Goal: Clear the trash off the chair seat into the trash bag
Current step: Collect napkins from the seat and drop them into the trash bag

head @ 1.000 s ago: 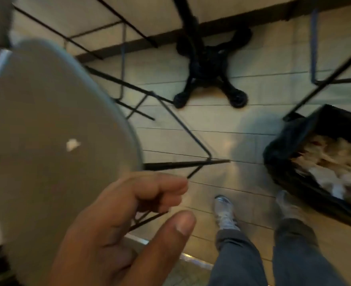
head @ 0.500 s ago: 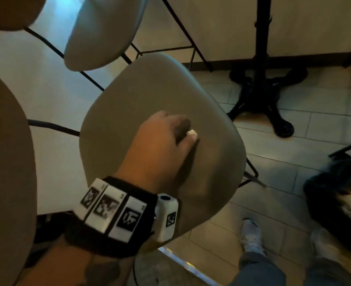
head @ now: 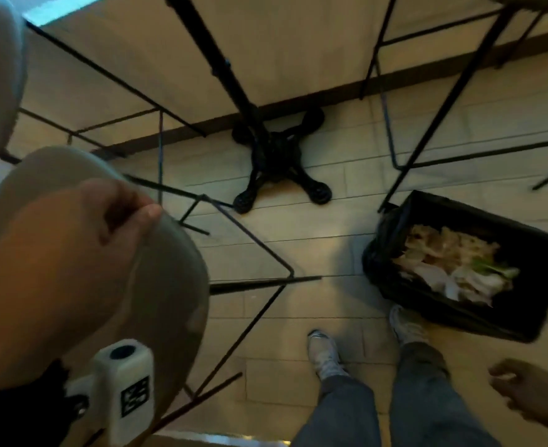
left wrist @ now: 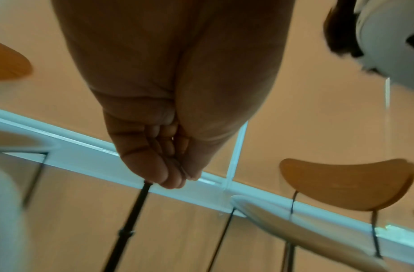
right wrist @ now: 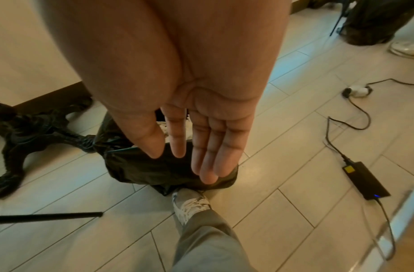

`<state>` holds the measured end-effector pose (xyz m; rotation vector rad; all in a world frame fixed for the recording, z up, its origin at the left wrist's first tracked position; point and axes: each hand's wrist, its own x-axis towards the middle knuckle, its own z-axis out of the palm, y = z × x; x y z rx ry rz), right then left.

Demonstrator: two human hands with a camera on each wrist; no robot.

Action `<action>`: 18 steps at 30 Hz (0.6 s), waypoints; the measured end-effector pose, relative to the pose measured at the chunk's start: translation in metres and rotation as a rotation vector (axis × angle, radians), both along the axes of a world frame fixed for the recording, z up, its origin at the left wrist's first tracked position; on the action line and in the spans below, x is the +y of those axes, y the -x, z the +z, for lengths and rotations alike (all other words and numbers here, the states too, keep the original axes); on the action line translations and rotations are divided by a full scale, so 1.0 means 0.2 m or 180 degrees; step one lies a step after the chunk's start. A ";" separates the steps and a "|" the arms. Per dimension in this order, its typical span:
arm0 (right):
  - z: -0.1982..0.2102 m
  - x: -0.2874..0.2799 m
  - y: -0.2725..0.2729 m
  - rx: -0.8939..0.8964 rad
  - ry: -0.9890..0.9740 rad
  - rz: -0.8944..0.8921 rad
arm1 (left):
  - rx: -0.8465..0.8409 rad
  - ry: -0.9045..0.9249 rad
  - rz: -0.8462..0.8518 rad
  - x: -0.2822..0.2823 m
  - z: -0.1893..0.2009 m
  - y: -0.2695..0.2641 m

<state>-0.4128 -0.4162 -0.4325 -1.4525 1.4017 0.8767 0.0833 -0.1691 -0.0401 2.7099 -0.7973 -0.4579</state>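
Your left hand hovers above the chair seat, grip curled (contents unseen); right hand open. Next: carry to the trash bag.

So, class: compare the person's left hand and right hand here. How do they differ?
The left hand has its fingers curled together, fingertips pinched; the right hand has straight, relaxed fingers. The left hand is over the chair seat; the right hand hangs above the trash bag. Both are bare.
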 end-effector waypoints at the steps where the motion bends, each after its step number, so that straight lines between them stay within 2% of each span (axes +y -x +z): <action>1: 0.05 0.00 0.02 0.0142 -0.0108 -0.0022 | 0.0063 0.0330 -0.0068 -0.09 -0.01 0.02; 5: 0.12 -0.06 0.07 0.0216 -0.0079 -0.0155 | 0.0422 0.1150 -0.0545 -0.60 -0.09 0.23; 6: 0.12 -0.07 0.09 0.0206 -0.0078 -0.0170 | 0.0492 0.1130 -0.0638 -0.72 -0.14 0.29; 8: 0.14 -0.08 0.14 0.0173 -0.0053 -0.0215 | 0.0602 0.0911 -0.1046 -0.95 -0.26 0.45; 11: 0.13 -0.10 0.19 0.0048 0.0032 -0.0297 | 0.1127 0.0825 -0.1409 -1.23 -0.54 0.69; 13: 0.14 -0.11 0.21 0.0059 -0.0038 -0.0392 | 0.1488 0.0688 -0.1411 -1.36 -0.78 0.85; 16: 0.15 -0.14 0.25 0.0080 -0.0126 -0.0451 | 0.1574 0.0498 -0.1492 -1.48 -1.10 0.98; 18: 0.15 -0.16 0.29 0.0065 -0.0150 -0.0517 | 0.2012 -0.0094 -0.1584 -1.50 -1.27 1.01</action>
